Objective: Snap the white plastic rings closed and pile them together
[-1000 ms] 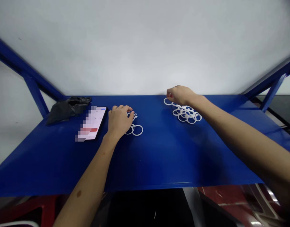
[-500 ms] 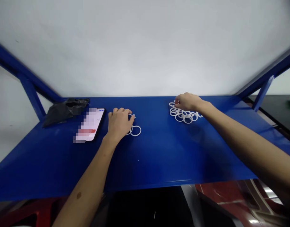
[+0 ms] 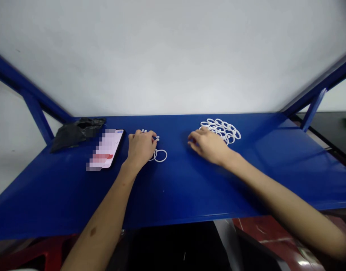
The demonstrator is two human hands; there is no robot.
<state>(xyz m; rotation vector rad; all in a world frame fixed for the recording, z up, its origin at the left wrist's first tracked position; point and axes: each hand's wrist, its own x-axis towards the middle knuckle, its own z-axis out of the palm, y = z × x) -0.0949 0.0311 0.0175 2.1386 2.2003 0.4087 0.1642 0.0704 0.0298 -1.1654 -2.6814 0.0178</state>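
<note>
My left hand (image 3: 141,147) rests on the table with its fingers curled over a few thin white rings. Small white ring ends poke out past the fingertips, and one white ring (image 3: 160,156) lies flat beside the thumb side, overlapping another that is partly under the hand. Above the table, my right hand (image 3: 208,145) hovers just in front of a cluster of thin white rings (image 3: 232,138) and covers part of it. Its fingers are loosely bent and apart, with nothing visible between them.
The blue table (image 3: 173,195) has blue slanted braces at both ends and a pale wall behind it. At left lie a phone (image 3: 107,150) with a lit, partly blurred screen and a crumpled black plastic bag (image 3: 76,133). A red stool (image 3: 48,252) stands below.
My right hand has drawn back from the ring cluster, moving left and toward me, so more of the cluster shows. My left hand has barely shifted over its rings.
</note>
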